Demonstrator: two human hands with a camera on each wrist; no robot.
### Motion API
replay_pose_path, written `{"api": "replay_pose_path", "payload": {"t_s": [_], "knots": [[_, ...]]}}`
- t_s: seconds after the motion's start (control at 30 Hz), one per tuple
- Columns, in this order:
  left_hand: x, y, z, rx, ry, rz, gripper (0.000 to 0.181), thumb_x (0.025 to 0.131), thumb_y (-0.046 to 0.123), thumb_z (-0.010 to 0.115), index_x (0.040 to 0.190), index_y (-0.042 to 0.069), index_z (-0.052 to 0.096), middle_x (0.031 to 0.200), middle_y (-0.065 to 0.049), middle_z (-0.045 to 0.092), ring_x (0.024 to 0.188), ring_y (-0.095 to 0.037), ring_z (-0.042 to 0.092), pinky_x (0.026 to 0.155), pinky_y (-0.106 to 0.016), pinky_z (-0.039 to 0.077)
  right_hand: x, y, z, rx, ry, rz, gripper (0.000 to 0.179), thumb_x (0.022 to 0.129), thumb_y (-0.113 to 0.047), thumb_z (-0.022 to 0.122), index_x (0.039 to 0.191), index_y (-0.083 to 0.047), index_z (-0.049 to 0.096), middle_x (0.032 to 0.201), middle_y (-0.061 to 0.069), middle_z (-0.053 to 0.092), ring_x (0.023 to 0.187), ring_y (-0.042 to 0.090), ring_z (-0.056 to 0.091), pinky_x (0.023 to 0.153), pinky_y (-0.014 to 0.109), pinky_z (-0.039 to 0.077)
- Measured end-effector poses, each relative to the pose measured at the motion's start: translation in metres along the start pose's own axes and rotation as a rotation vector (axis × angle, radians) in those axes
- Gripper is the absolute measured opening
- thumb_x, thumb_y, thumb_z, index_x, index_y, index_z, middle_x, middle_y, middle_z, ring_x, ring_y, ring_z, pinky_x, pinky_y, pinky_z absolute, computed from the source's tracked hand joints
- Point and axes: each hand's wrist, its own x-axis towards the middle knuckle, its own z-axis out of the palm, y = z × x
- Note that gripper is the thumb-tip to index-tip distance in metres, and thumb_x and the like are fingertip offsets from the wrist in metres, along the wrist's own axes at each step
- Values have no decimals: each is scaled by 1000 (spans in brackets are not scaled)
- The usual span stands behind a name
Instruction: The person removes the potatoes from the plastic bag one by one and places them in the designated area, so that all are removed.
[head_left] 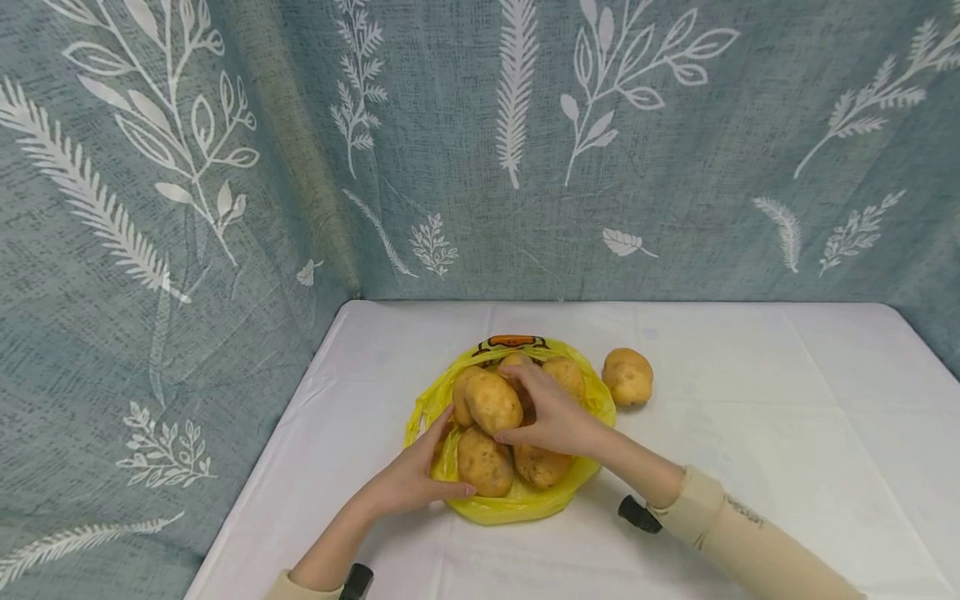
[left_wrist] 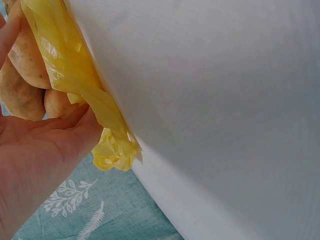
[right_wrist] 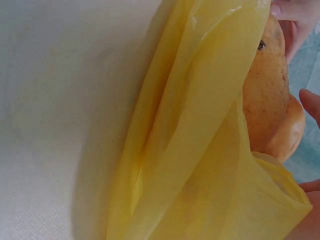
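Note:
A yellow plastic bag (head_left: 543, 506) stands on the table with its mouth spread, holding several potatoes. My right hand (head_left: 558, 417) reaches over the bag and holds the topmost potato (head_left: 492, 402), fingers at its upper side and thumb at its lower edge. At the bag's left side is my left hand (head_left: 408, 475), its fingers spread and fairly straight inside the rim. The left thumb lies by a lower potato (head_left: 483, 462) at the front. In the left wrist view, bag film (left_wrist: 107, 112) lies against the left fingers. Bag film covers much of the right wrist view.
One potato (head_left: 628, 377) lies on the table just right of the bag. White cloth (head_left: 750, 417) covers the table. A blue-green curtain (head_left: 465, 150) with white leaf prints hangs behind and along the left.

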Motion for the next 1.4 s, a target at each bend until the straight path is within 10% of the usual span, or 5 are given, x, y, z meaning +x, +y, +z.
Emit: {"api": "replay_pose_path", "payload": {"t_s": [1.4], "knots": [[0,-1,1,7,2,20,115,77,33,83,158,10,4,158,-21,21,145,-38,17,113,-60,15,-25,3,-24,93,69,95,81,80,-26,82,146,-10,39,144,10,42,123,29,51,99,45,46]]}}
